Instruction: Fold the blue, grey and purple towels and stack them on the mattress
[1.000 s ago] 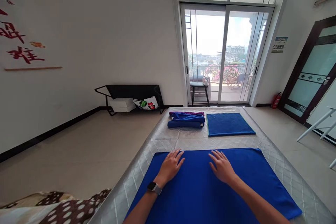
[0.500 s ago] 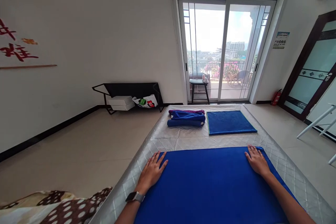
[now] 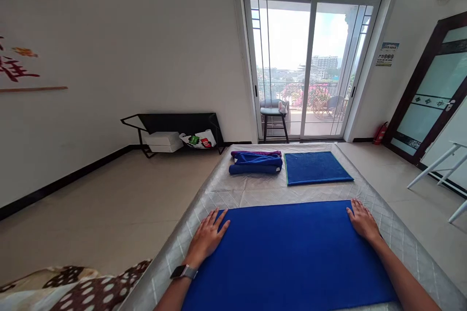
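Note:
A blue towel [image 3: 288, 252] lies spread flat on the silvery quilted mattress [image 3: 251, 198] in front of me. My left hand [image 3: 208, 234] rests palm down on the towel's far left corner, fingers apart, a watch on the wrist. Over at the far right corner, my right hand [image 3: 363, 221] lies flat with fingers stretched out, at the towel's edge. Beyond the towel sit a pile of folded blue and purple cloths [image 3: 256, 163] and, to its right, a flat folded blue towel [image 3: 316, 167] with a green edge.
A brown dotted blanket [image 3: 98, 289] is at the lower left. By the wall stands a black frame [image 3: 178, 121] with white boxes [image 3: 163, 142] and a bag. A stool [image 3: 273, 112] stands at the sliding glass door. White furniture legs [image 3: 434, 167] and a fire extinguisher [image 3: 380, 133] are at right.
My right hand has slid a little outward to the right, and the towel's right corner under it now lies flat. My left hand stays on its corner. The view has shifted slightly.

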`<action>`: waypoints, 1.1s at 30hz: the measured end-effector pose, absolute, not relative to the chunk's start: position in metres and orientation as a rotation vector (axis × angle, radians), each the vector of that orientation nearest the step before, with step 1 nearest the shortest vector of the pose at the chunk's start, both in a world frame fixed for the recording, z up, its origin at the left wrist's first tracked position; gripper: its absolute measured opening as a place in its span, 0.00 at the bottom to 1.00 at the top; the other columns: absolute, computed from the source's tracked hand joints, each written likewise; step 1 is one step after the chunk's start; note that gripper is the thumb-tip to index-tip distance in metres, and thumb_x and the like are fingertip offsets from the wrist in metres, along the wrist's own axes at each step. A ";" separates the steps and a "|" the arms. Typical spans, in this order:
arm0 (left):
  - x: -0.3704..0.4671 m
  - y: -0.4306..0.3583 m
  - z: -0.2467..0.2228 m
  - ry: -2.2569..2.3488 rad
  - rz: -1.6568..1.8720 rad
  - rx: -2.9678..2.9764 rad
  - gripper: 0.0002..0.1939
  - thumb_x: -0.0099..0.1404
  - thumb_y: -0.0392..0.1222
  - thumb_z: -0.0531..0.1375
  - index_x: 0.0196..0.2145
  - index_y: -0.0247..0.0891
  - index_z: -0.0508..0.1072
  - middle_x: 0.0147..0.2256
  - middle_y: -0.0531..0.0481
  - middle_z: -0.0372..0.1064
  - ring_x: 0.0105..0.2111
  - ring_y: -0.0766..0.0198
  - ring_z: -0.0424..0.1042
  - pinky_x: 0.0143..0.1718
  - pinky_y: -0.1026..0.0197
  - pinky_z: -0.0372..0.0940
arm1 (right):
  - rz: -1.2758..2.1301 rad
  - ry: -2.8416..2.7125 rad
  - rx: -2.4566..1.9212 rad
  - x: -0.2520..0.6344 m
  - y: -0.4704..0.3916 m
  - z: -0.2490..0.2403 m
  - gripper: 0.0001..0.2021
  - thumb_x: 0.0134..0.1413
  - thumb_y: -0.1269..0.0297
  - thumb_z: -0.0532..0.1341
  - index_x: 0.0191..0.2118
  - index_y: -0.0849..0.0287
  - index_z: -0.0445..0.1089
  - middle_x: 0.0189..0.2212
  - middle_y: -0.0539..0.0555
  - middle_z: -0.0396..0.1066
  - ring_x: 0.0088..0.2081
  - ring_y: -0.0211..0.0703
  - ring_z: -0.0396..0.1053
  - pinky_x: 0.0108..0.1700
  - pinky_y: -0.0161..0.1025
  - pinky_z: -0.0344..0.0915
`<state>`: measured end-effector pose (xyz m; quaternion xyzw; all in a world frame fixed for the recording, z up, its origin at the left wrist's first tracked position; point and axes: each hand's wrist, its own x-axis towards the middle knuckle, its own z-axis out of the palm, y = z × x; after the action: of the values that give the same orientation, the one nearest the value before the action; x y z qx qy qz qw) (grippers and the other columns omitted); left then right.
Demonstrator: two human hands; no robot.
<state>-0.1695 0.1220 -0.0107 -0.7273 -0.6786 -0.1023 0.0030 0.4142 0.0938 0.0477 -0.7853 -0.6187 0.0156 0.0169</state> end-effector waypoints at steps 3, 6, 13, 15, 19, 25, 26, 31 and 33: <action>-0.165 0.122 -0.007 -2.161 -0.323 -2.248 0.31 0.73 0.57 0.44 0.69 0.44 0.54 0.70 0.44 0.48 0.69 0.49 0.46 0.66 0.43 0.48 | 0.034 -1.915 -2.428 0.417 0.095 0.044 0.32 0.67 0.56 0.39 0.70 0.69 0.48 0.70 0.60 0.49 0.71 0.47 0.44 0.70 0.48 0.43; -0.162 0.122 -0.005 -2.151 -0.323 -2.227 0.30 0.73 0.56 0.44 0.69 0.43 0.55 0.70 0.42 0.48 0.69 0.48 0.47 0.66 0.43 0.49 | 0.028 -1.914 -2.431 0.418 0.097 0.043 0.31 0.67 0.56 0.39 0.70 0.67 0.49 0.70 0.60 0.50 0.70 0.48 0.46 0.69 0.50 0.45; -0.156 0.120 0.004 -2.138 -0.295 -2.215 0.29 0.73 0.55 0.45 0.68 0.44 0.56 0.69 0.42 0.51 0.68 0.49 0.50 0.66 0.44 0.50 | -0.172 -1.734 -2.547 0.370 0.105 0.070 0.28 0.66 0.65 0.41 0.66 0.69 0.59 0.66 0.65 0.57 0.68 0.55 0.53 0.67 0.56 0.47; -0.155 0.120 0.006 -2.148 -0.282 -2.214 0.29 0.74 0.54 0.45 0.68 0.44 0.55 0.69 0.42 0.51 0.68 0.49 0.49 0.66 0.43 0.50 | -0.219 -1.818 -2.363 0.328 0.105 0.077 0.28 0.66 0.64 0.41 0.65 0.70 0.61 0.65 0.67 0.59 0.67 0.56 0.54 0.67 0.56 0.48; -0.155 0.121 0.007 -2.147 -0.260 -2.226 0.29 0.74 0.54 0.46 0.68 0.43 0.55 0.69 0.41 0.50 0.68 0.49 0.49 0.66 0.45 0.49 | 0.085 -2.251 -1.877 0.227 0.098 0.071 0.29 0.69 0.57 0.41 0.67 0.65 0.58 0.66 0.62 0.58 0.69 0.49 0.51 0.68 0.47 0.47; -0.162 0.123 -0.001 -2.133 -0.314 -2.230 0.29 0.74 0.54 0.45 0.68 0.44 0.55 0.69 0.43 0.51 0.68 0.50 0.50 0.66 0.44 0.50 | 0.289 -2.470 -1.589 0.167 0.090 0.048 0.29 0.69 0.50 0.41 0.70 0.55 0.51 0.70 0.54 0.50 0.71 0.47 0.44 0.70 0.49 0.42; -0.163 0.123 -0.002 -2.139 -0.321 -2.234 0.29 0.74 0.54 0.44 0.68 0.43 0.56 0.69 0.43 0.50 0.68 0.51 0.49 0.66 0.45 0.50 | 0.288 -2.467 -1.619 0.175 0.091 0.048 0.29 0.69 0.50 0.41 0.70 0.54 0.50 0.70 0.53 0.50 0.71 0.46 0.43 0.70 0.49 0.41; -0.162 0.122 -0.003 -2.141 -0.349 -2.222 0.29 0.74 0.54 0.46 0.68 0.44 0.57 0.69 0.44 0.51 0.68 0.52 0.49 0.66 0.46 0.50 | 0.208 -2.368 -1.915 0.266 0.094 0.052 0.31 0.68 0.51 0.40 0.71 0.58 0.49 0.70 0.54 0.49 0.71 0.45 0.42 0.70 0.48 0.40; -0.160 0.122 -0.002 -2.144 -0.345 -2.194 0.29 0.74 0.54 0.46 0.68 0.44 0.56 0.69 0.43 0.51 0.68 0.51 0.50 0.66 0.46 0.50 | 0.165 -2.277 -2.076 0.318 0.093 0.053 0.31 0.68 0.52 0.40 0.71 0.60 0.48 0.70 0.54 0.49 0.71 0.45 0.43 0.70 0.48 0.41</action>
<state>-0.1603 0.1220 -0.0021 -0.7104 -0.6943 -0.1117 0.0275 0.3180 0.0933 0.0530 -0.6726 -0.7376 0.0535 0.0278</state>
